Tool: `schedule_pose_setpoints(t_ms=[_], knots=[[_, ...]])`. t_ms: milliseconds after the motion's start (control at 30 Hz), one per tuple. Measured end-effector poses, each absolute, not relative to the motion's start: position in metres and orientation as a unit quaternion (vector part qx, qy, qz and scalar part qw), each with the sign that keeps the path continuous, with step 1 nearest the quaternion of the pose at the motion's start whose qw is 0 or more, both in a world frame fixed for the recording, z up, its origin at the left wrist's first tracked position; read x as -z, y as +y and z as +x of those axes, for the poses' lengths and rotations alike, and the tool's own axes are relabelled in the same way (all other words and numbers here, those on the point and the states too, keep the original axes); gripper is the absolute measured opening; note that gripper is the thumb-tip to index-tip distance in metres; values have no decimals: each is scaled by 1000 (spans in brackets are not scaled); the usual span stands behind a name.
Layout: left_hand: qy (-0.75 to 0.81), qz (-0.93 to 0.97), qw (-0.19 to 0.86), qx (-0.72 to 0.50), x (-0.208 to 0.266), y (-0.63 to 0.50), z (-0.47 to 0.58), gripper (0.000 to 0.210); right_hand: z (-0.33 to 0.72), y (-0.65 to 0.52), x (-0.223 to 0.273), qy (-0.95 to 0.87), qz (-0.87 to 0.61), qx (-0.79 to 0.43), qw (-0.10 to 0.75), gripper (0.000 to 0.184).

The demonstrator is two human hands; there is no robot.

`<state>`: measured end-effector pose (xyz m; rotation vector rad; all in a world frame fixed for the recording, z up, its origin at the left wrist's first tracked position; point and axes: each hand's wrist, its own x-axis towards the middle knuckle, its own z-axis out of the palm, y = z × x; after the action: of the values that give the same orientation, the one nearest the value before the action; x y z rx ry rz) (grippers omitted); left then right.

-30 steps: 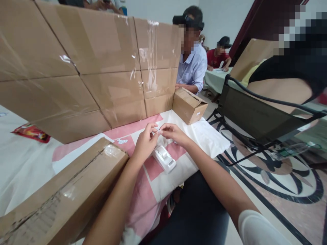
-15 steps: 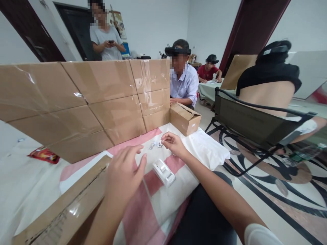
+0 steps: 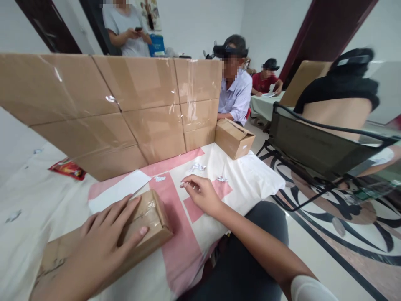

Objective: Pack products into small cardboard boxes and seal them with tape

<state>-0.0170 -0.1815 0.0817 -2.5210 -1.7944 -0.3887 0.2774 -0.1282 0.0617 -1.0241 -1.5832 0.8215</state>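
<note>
My left hand [image 3: 109, 234] lies with fingers spread on top of a long, taped cardboard box [image 3: 153, 213] at the lower left. My right hand [image 3: 203, 194] hovers over the pink-and-white cloth [image 3: 178, 242], thumb and fingers pinched together. A tiny pale bit seems to show at its fingertips, too small to name. Around it lie small crumpled white scraps: one group [image 3: 198, 167] beyond the hand, one [image 3: 222, 179] to its right and one [image 3: 159, 179] to its left. A white sheet [image 3: 120, 192] lies behind the long box.
A wall of taped cardboard boxes [image 3: 150, 108] stands across the far side, with a smaller box [image 3: 234, 140] at its right end. A red packet [image 3: 67, 168] lies at left. Other people sit or stand beyond; a folding chair [image 3: 319, 142] is at right.
My left hand has come down onto the long box. My right hand has moved back from the scraps, toward me. The white plastic device no longer shows. The scraps now lie in separate groups.
</note>
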Motion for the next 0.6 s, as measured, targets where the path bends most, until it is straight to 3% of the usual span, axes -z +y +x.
schedule_pose_setpoints(t_ms=[367, 600], knots=[[-499, -858, -36, 119, -107, -201, -23, 71, 221, -181, 0, -741, -367, -259, 500, 22], [-521, -846, -38, 106, -108, -197, -16, 63, 219, -209, 2, -667, -359, -369, 539, 28]])
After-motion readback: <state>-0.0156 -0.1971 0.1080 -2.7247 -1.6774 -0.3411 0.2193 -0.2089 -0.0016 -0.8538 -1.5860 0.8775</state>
